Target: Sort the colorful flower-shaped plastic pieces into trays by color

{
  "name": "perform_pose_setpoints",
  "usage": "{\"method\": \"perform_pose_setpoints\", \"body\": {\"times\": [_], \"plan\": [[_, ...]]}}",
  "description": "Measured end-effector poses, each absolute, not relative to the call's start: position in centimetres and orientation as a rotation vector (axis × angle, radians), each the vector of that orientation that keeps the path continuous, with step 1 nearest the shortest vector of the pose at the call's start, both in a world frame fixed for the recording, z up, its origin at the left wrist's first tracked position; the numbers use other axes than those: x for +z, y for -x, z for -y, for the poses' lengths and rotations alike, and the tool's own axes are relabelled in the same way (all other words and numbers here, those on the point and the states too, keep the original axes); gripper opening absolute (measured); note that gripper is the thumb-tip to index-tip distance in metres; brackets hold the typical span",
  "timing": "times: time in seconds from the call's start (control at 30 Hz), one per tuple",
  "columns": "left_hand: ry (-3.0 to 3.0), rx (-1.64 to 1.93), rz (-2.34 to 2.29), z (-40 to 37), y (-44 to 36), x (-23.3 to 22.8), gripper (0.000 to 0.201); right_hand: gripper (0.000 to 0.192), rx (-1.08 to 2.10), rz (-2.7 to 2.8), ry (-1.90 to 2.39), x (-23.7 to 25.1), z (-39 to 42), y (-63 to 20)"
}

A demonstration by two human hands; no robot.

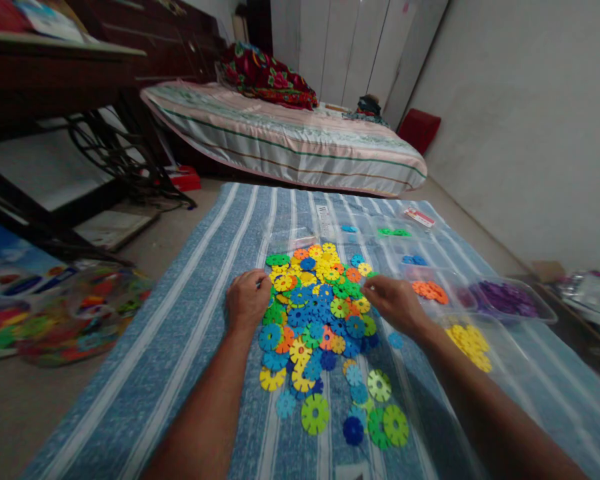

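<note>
A loose heap of notched plastic discs [305, 303] in blue, yellow, green and orange lies on the striped cloth between my hands. My left hand [249, 299] rests at the heap's left edge, fingers curled in; whatever they hold, if anything, is hidden. On the other side, my right hand [396, 301] has its fingers pinched together by the heap's right edge. A green edge shows right at those fingertips, but I cannot tell whether it is held. Closer to me, several discs are spread out, among them a lime green disc [315, 414] and a dark blue disc [353, 431].
Clear plastic trays to the right hold sorted pieces: yellow discs [469, 347], orange discs [430, 291], purple discs [505, 298], blue discs [414, 260] and green discs [394, 232]. A bed [290, 143] stands beyond the cloth-covered table [180, 293]. Bags of colourful pieces [85, 310] lie at left.
</note>
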State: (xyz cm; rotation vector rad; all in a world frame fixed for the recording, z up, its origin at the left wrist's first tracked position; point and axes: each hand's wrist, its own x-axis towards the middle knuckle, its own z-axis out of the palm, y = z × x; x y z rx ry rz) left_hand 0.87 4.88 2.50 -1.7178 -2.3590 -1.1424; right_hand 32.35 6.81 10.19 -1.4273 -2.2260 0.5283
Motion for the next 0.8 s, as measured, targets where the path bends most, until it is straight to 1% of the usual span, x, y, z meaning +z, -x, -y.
{"method": "perform_pose_setpoints", "body": {"times": [0.17, 0.27, 0.47, 0.63, 0.7, 0.8], "plan": [[1.704, -1.111, 2.408, -5.0, -1.3, 2.8, 0.023, 0.027, 0.798, 2.464, 1.397, 9.1, -1.1, -34.1], [1.708, -1.096, 2.419, -4.9, -1.4, 2.9, 0.024, 0.022, 0.890, 2.626, 1.389, 9.1, 1.2, -34.6], [1.714, -1.082, 2.433, -4.9, -1.5, 3.2, 0.024, 0.019, 0.826, 2.811, 1.523, 9.8, 3.0, -33.5], [1.711, -1.060, 2.458, -4.9, -1.6, 3.4, 0.025, 0.024, 0.724, 2.860, 1.697, 9.7, 3.0, -32.2], [1.721, -1.055, 2.448, -4.9, -1.5, 3.4, 0.025, 0.024, 0.729, 2.843, 1.726, 9.4, 3.0, -32.0], [1.726, -1.064, 2.424, -5.0, -1.4, 3.2, 0.024, 0.020, 0.792, 2.772, 1.732, 9.1, 2.9, -31.8]]}}
